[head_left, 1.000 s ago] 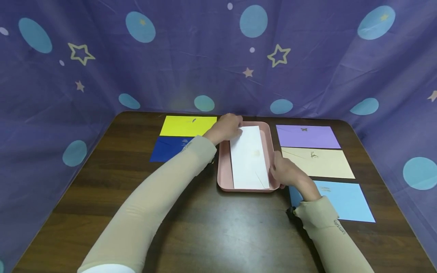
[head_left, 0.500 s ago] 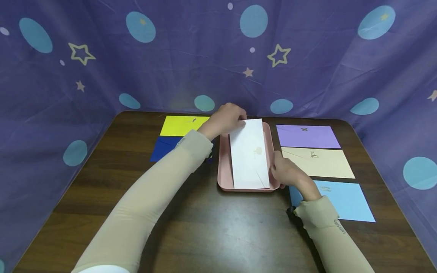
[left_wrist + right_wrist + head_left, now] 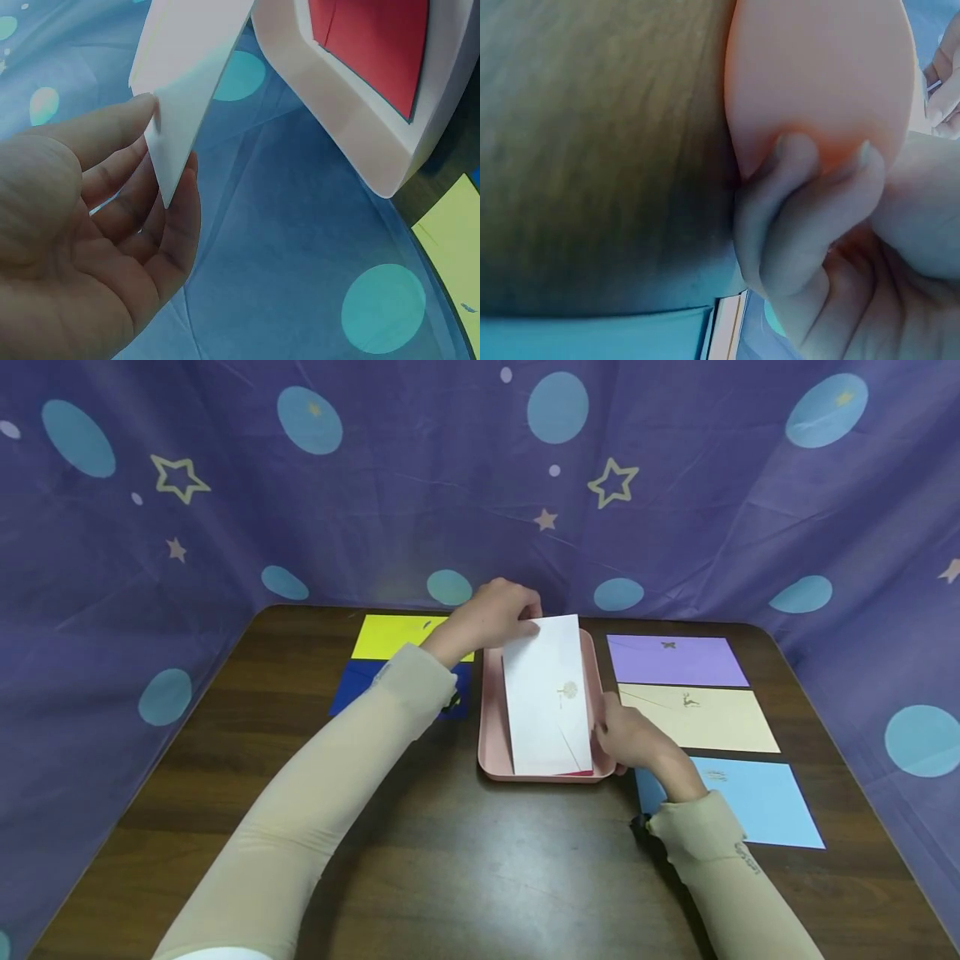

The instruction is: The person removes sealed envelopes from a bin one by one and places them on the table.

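Where left grip pinches, white envelope slopes up.

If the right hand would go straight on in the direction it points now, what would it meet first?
The pink rectangular plastic-looking tray, whose right side the right hand holds; past that side, probably the white rectangular paper envelope, though its height is hard to judge.

1. White envelope: long, with a gold tree print; tilted, its far end raised and pinched by the left hand, its other end low, away from that grip.
2. Pink tray: shallow, rimmed, its side gripped by the right hand.
3. Red envelope: flat in the tray, below the pinched one.
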A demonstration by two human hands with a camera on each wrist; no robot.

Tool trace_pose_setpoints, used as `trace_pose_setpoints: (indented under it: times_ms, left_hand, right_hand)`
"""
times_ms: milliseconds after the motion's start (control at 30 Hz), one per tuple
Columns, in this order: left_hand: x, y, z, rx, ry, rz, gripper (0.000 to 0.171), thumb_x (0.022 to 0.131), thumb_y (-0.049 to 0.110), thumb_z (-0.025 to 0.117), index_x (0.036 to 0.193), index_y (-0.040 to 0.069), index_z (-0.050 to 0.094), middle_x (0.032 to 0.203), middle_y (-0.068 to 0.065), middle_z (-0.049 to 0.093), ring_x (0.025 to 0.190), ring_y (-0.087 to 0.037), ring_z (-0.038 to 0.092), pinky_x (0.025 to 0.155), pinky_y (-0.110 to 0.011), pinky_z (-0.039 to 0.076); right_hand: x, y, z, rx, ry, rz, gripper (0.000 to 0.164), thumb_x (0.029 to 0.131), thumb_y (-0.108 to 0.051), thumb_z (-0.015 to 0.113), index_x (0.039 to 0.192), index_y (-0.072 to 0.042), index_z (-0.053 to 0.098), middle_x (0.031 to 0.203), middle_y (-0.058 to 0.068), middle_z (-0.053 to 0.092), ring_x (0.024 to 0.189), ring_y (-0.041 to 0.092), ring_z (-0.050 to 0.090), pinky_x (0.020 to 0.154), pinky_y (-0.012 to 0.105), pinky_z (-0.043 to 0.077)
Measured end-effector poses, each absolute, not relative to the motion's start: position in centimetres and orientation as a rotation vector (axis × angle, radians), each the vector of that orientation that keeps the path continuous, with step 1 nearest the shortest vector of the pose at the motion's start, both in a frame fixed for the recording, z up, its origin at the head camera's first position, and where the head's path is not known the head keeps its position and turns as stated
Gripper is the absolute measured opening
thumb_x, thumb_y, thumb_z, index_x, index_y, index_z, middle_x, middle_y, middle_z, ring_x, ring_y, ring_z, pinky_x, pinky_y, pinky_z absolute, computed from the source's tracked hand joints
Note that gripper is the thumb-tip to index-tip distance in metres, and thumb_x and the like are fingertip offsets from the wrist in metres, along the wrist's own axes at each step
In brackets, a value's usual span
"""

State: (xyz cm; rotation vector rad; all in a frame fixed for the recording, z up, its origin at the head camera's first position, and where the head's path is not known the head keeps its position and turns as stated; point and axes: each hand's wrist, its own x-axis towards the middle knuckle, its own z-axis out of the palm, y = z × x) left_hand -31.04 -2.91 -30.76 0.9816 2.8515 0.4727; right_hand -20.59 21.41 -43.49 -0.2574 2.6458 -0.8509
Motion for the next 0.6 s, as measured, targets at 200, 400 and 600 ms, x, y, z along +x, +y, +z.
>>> trace_pose_setpoints:
  times_ms: [200, 400, 600]
  left_hand:
    - [-30.6, -3.4, -29.9, 0.974, 2.831, 0.513, 0.011, 0.103, 0.020, 0.070, 0.108, 0.012, 0.076, 0.098, -0.004, 0.070, 0.092, -0.022, 0.058, 0.084, -0.034, 0.049]
    - [-30.2, -4.0, -29.3, 0.973, 2.805, 0.548, 0.010, 0.102, 0.019, 0.072, 0.107, 0.011, 0.075, 0.099, -0.005, 0.071, 0.092, -0.022, 0.060, 0.083, -0.034, 0.050]
    - [-30.0, -4.8, -29.1, 0.992, 2.793, 0.572, 0.010, 0.102, 0.019, 0.072, 0.108, 0.011, 0.075, 0.100, -0.005, 0.071, 0.091, -0.022, 0.061, 0.082, -0.034, 0.051]
  right_hand:
    - [-20.6, 21.5, -43.2, -0.241, 2.633, -0.874, 0.047, 0.110, -0.012, 0.043, 0.146, 0.016, 0.030, 0.079, 0.017, 0.064, 0.048, 0.019, 0.066, 0.049, 0.036, 0.057]
    - [-20.6, 21.6, -43.1, -0.211, 2.601, -0.936, 0.051, 0.109, -0.013, 0.046, 0.149, 0.015, 0.033, 0.085, 0.019, 0.066, 0.050, 0.021, 0.067, 0.049, 0.037, 0.059]
    - [-20.4, 21.7, -43.0, -0.199, 2.593, -0.953, 0.045, 0.107, -0.013, 0.047, 0.144, 0.013, 0.039, 0.085, 0.019, 0.065, 0.051, 0.022, 0.067, 0.050, 0.037, 0.059]
